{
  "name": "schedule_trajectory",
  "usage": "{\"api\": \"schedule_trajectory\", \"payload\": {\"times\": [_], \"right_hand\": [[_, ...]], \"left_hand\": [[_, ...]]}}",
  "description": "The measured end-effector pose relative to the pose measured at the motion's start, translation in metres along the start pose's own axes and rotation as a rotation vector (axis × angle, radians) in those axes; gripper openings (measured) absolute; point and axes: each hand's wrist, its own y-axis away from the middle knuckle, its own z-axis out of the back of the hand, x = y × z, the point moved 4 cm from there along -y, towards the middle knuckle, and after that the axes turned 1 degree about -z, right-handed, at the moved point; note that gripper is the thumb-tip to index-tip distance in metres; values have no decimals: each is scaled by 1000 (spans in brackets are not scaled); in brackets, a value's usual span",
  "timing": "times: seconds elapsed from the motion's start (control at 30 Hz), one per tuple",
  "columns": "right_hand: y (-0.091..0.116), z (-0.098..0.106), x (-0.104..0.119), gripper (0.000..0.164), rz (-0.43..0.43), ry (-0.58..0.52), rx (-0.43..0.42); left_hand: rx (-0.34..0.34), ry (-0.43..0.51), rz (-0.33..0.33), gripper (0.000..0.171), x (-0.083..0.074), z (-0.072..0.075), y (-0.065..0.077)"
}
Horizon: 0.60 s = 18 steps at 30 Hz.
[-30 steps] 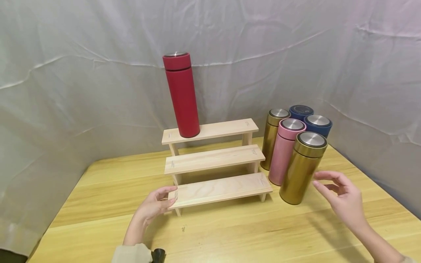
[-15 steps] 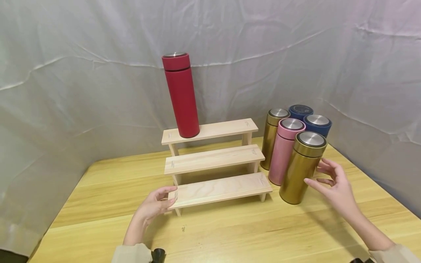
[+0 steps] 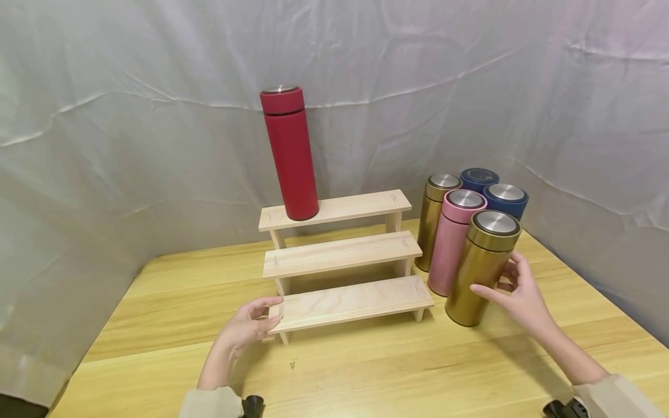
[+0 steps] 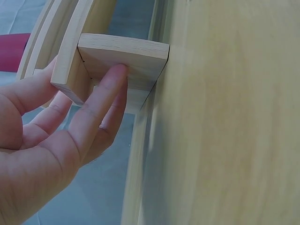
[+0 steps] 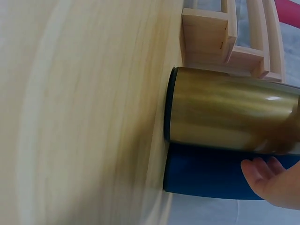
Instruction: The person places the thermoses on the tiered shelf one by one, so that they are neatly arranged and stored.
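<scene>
My left hand (image 3: 244,325) grips the left end of the lowest step of a three-step wooden display stand (image 3: 350,303). Its thumb lies over the board while the other fingers reach underneath, against the leg panel (image 4: 140,61) in the left wrist view. On the right, my right hand (image 3: 518,295) curves loosely around the front gold thermos (image 3: 474,281), thumb across its front and fingers at its far right side. In the right wrist view, fingertips (image 5: 251,171) are right at that thermos's edge. A tall red thermos (image 3: 292,157) stands on the top step, at its left.
Behind the front gold thermos stand a pink thermos (image 3: 450,249), another gold thermos (image 3: 430,226) and two blue ones, one of them a blue thermos (image 3: 506,200) with a silver lid. Grey cloth (image 3: 183,145) hangs behind the wooden table (image 3: 366,371).
My right hand has moved left from beside the front gold thermos until its thumb overlaps the front. The left hand keeps its hold on the stand, and the bottles have not moved.
</scene>
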Motion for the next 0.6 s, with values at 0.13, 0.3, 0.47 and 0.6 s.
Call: {"api": "schedule_trajectory", "payload": {"times": [0.13,0.3,0.47,0.6], "right_hand": [[2,-3,29,81,0,8,46],[6,-7,67,65,-21,-28,60],[3,-6,40,63,-2,-19,40],[0,-4,6,68,-13,6,1]], "left_hand": [[8,2,-4,48,-1,-1,0],[8,7,-2,48,0,-1,0],[-4,4,4,47,1,0,0],[-9,2,10,47,2,1,0]]}}
